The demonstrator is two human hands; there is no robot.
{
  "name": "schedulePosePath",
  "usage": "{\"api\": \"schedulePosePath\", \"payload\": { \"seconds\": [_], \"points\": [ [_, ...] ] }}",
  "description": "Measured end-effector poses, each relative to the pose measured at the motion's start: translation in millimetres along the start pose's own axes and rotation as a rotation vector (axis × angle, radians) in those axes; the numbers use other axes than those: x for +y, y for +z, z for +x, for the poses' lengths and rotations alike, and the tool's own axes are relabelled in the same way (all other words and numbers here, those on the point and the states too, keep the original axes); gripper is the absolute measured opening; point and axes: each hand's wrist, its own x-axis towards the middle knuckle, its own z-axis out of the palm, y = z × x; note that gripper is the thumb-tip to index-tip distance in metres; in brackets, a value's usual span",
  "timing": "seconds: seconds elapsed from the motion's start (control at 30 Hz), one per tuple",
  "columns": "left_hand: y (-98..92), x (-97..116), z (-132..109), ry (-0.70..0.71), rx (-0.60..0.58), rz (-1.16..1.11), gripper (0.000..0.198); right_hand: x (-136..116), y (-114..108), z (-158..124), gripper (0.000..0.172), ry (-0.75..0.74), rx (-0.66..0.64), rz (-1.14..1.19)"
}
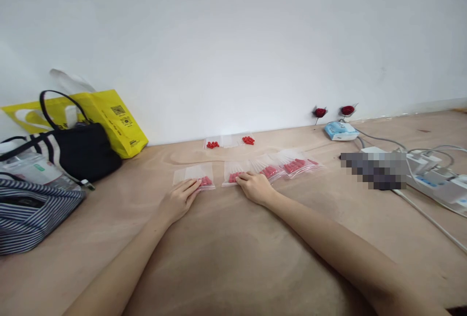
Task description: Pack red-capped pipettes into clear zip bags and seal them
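Note:
My left hand (178, 203) lies on the lower left part of a small clear zip bag (193, 172) with red capsule-like pieces in it. Its fingers are stretched out over the plastic, the thumb a little apart. My right hand (256, 188) has its bent fingertips closed at the lower edge of another such zip bag (233, 167), partly covering the red pieces inside. To the right of that, more filled bags (294, 165) overlap in a row. Near the wall lie two small piles of red pieces (212, 145) (248, 140) on clear bags (229, 140).
On the left stand a yellow bag (118, 121), a black handbag (83, 153) and a striped pouch (40, 213). To the right are a blue tissue pack (341, 131), two dark red roses (320, 112) (348, 110), a blurred-out dark object (375, 170) and a power strip (438, 184) with cables.

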Motion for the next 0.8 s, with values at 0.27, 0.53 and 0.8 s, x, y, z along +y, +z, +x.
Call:
{"api": "schedulePosePath", "payload": {
  "seconds": [0.27,0.53,0.8],
  "points": [
    [-3.9,-1,-3,0.117,0.023,0.07,0.029,4,-12,-36,0.02,-0.162,0.205,0.118],
    [-35.7,66,-3,0.272,0.161,-0.076,0.025,9,-32,-85,0.017,-0.196,0.294,0.246],
    [-21.0,122,20,0.313,0.166,-0.267,0.023,6,-41,-94,0.021,-0.304,0.315,0.237]
  ]
}}
